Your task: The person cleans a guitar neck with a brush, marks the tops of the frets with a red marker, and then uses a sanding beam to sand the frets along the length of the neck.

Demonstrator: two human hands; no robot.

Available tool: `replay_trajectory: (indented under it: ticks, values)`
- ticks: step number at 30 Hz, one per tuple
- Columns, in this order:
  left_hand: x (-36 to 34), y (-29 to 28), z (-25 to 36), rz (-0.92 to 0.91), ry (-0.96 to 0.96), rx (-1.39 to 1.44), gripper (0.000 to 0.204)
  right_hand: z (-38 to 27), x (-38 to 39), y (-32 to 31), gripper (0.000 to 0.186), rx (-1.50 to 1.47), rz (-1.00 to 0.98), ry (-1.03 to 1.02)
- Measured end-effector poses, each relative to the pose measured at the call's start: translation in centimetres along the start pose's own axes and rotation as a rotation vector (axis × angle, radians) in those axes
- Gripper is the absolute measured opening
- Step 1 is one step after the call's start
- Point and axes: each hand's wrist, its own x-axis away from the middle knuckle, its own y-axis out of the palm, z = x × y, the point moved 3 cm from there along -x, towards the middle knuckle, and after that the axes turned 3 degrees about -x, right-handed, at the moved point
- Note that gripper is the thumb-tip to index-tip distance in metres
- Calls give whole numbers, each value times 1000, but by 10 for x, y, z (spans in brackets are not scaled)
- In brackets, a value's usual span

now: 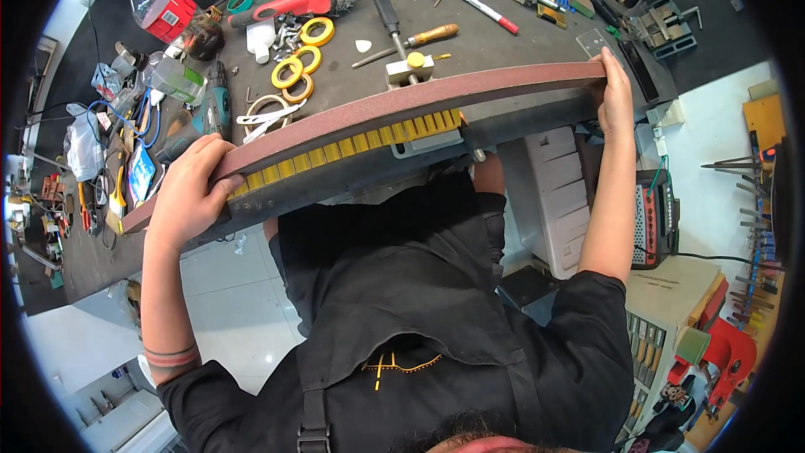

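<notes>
The left hand point(186, 195) is closed on a long brown strip point(411, 102) toward its left end, thumb in front. The right hand point(616, 94) curls round the right end. The strip arches between them over the workbench point(528, 54) edge, along a yellow segmented bar point(344, 149); whether they touch is unclear. A clamp point(404, 74) stands behind.

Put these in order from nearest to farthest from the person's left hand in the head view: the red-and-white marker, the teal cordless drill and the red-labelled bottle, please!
From the left hand:
1. Teal cordless drill: nearest, just beyond the hand.
2. Red-labelled bottle: farther out, past the drill, toward the upper left.
3. Red-and-white marker: farthest, well over to the right.
</notes>
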Motion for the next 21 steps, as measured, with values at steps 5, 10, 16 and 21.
replay_trajectory:
  ticks: [5,10,16,21]
  values:
    - [-9,8,15,-16,-73,7,33,-13,-4,11,30,-93,-57,-88]
    - [9,18,-2,196,1,-156,40,-11,24,40,35,-201,7,-151]
    - [115,7,-101,232,-314,-202,41,-21,103,148,32,-285,-321,-157]
    - [-5,43,27,390,-76,-305,49,-10,16,26,36,-167,67,-192]
